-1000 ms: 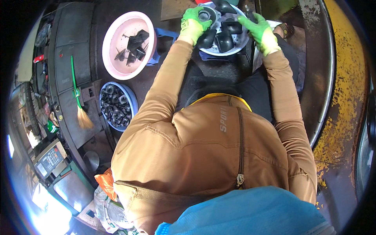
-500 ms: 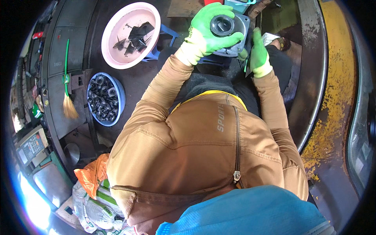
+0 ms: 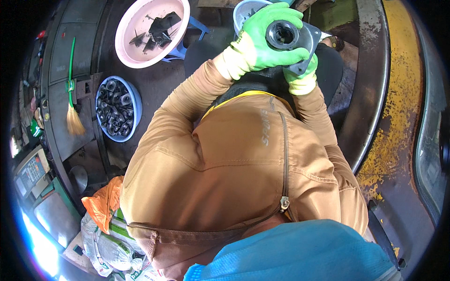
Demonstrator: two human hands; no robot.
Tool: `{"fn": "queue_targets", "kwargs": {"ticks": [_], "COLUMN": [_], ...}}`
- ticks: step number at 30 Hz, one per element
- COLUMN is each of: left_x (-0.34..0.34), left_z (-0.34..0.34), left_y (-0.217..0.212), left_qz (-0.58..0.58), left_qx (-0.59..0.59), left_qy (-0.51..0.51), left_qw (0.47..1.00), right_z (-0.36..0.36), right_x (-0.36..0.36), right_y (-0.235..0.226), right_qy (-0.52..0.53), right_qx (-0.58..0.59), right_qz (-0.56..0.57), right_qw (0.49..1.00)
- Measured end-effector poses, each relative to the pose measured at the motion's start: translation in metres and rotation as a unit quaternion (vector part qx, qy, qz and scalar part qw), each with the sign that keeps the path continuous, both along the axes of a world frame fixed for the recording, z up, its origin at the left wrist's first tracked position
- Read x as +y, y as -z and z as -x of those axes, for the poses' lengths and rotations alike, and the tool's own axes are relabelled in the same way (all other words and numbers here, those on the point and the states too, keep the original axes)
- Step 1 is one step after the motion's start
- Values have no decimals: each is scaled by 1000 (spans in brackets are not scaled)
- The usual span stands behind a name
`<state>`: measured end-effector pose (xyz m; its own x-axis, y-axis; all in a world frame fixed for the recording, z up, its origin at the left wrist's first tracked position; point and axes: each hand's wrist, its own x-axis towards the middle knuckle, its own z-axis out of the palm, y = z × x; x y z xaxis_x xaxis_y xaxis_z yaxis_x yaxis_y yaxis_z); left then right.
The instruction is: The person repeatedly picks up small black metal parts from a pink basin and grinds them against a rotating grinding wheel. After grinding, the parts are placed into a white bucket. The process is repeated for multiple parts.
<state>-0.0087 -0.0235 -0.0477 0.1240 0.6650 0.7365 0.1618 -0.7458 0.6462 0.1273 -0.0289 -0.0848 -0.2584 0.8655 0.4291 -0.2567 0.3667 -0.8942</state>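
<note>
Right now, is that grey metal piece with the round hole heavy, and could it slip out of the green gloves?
The grey metal plate looks thick and solid, so it is probably heavy and stiff. Both hands hold it, the left hand over its top and the right hand beneath, which suggests weight. The gloves likely help grip, so slipping seems unlikely.

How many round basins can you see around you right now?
3. A pink basin upper left with dark parts, a blue basin of black parts below it, and a pale basin partly hidden behind the left hand. Others may be hidden.
</note>
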Motion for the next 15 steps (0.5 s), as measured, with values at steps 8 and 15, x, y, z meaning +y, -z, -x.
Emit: {"fn": "queue_targets", "kwargs": {"ticks": [8, 15], "left_x": [-7, 2], "left_z": [13, 21], "left_y": [-8, -2], "left_qz": [151, 221], "left_qx": [26, 80], "left_qy": [166, 368], "left_qw": [974, 900], "right_z": [-28, -57], "right_x": [0, 10], "right_y": [-19, 27], "right_qy": [-71, -211], "right_qx": [-238, -293], "right_qz": [-44, -43], "right_qw": [968, 931]}}
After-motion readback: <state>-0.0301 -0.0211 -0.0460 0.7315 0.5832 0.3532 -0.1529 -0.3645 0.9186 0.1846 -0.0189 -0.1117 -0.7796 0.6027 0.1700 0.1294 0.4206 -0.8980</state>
